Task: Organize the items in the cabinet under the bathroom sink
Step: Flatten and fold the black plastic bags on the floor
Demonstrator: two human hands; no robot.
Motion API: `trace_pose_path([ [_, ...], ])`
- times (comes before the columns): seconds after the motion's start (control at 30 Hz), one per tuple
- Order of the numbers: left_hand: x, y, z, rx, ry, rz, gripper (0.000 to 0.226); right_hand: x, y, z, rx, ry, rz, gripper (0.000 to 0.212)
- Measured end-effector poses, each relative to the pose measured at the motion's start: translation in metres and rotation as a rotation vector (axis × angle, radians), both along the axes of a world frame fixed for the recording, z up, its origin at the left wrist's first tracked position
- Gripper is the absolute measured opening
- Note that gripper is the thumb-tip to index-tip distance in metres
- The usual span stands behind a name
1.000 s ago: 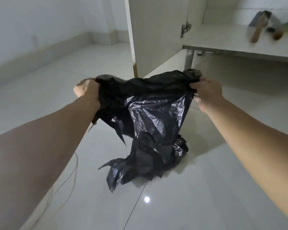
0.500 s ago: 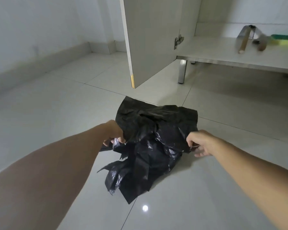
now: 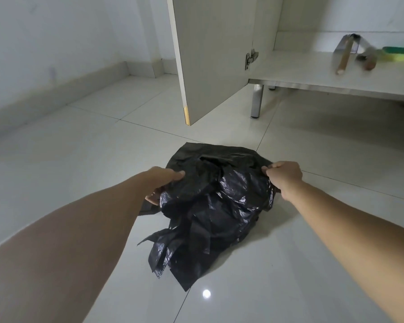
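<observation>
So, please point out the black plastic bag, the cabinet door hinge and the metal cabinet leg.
black plastic bag (image 3: 222, 206): head view, crumpled middle of the bag.
cabinet door hinge (image 3: 251, 59): head view, metal hinge body.
metal cabinet leg (image 3: 257, 101): head view, middle of the leg.

Black plastic bag (image 3: 215, 206) crumpled on the shiny white floor (image 3: 79, 148), gripped at both sides. Left hand (image 3: 165, 183) holding the left edge, right hand (image 3: 283, 177) pinching the right edge. Behind the bag, an open cabinet door (image 3: 212, 54) with a metal hinge (image 3: 251, 58). On the cabinet shelf (image 3: 301, 71) to the right, two tools with wooden handles (image 3: 350, 54) beside a green and yellow sponge (image 3: 401, 54). Metal leg (image 3: 257, 101) under the shelf.
</observation>
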State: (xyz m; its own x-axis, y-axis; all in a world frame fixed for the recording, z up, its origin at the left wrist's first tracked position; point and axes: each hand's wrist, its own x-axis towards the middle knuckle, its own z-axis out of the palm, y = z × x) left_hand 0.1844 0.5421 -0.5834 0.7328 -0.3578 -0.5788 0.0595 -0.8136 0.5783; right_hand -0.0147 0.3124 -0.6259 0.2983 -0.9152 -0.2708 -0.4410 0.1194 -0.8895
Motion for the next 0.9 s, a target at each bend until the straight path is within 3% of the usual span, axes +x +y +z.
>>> trace_pose_path([
  [0.07, 0.005, -0.004, -0.001, -0.043, -0.119, 0.108, 0.050, -0.003, 0.000, 0.002, -0.058, 0.073, 0.042, 0.005],
  [0.17, 0.007, -0.007, -0.001, 0.073, -0.336, 0.124, 0.059, -0.010, 0.000, 0.011, -0.224, 0.171, 0.020, 0.012],
  [0.3, 0.006, -0.010, 0.015, 0.250, -0.600, 0.036, 0.047, -0.011, -0.004, 0.027, -0.259, 0.000, -0.077, 0.006],
  [0.43, 0.003, -0.009, 0.022, 0.187, -0.615, 0.037, 0.028, -0.013, -0.004, 0.047, -0.112, -0.190, -0.077, 0.010],
  [0.5, -0.002, -0.008, 0.025, 0.228, -0.553, -0.005, 0.038, -0.017, -0.002, 0.060, -0.049, -0.279, -0.070, 0.017],
  [0.73, -0.034, -0.002, 0.045, 0.527, -0.147, -0.436, 0.042, -0.033, 0.008, 0.091, 0.263, -0.365, 0.122, 0.018],
  [0.83, -0.040, -0.005, 0.049, 0.547, -0.148, -0.480, 0.049, -0.035, 0.010, 0.094, 0.220, -0.347, 0.183, 0.013],
  [0.9, -0.040, -0.010, 0.045, 0.510, -0.290, -0.472, 0.039, -0.035, 0.010, 0.096, 0.174, -0.329, 0.177, 0.010],
])
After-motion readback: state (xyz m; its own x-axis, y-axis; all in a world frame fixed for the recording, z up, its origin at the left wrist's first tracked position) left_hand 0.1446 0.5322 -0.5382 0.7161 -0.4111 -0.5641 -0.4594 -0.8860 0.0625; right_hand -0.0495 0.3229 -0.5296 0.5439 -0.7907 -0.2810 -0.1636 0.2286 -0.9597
